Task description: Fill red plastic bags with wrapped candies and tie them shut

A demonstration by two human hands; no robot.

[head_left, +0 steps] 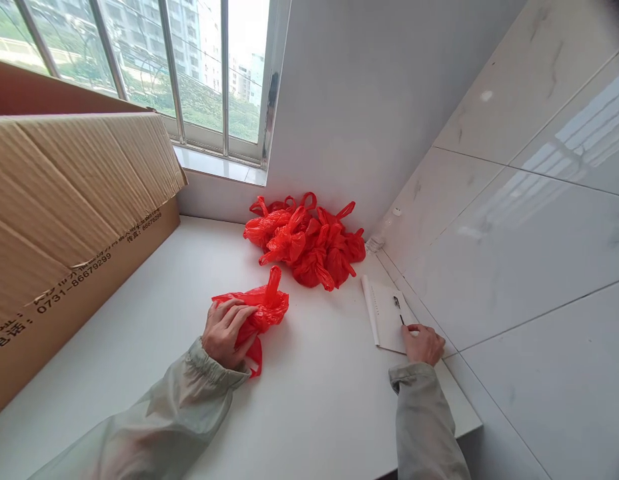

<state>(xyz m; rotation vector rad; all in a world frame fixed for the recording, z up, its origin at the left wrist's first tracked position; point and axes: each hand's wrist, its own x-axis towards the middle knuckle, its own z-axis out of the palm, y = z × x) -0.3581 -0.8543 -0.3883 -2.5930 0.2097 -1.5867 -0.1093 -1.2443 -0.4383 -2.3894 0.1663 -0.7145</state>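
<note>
My left hand [225,333] lies on a tied red plastic bag [262,308] on the white counter [154,347], fingers curled over it and gripping it. My right hand [422,343] is closed in a pinch around a black pen [398,311], its tip resting on a small white notebook [384,313] near the tiled wall. Behind both, a heap of several tied red bags [309,241] sits in the corner under the window.
A large open cardboard box [64,220] with printed numbers fills the left side of the counter. A glossy tiled wall [514,220] runs along the right. The counter's front right edge [469,427] drops off just beyond my right sleeve. A barred window [179,73] is behind.
</note>
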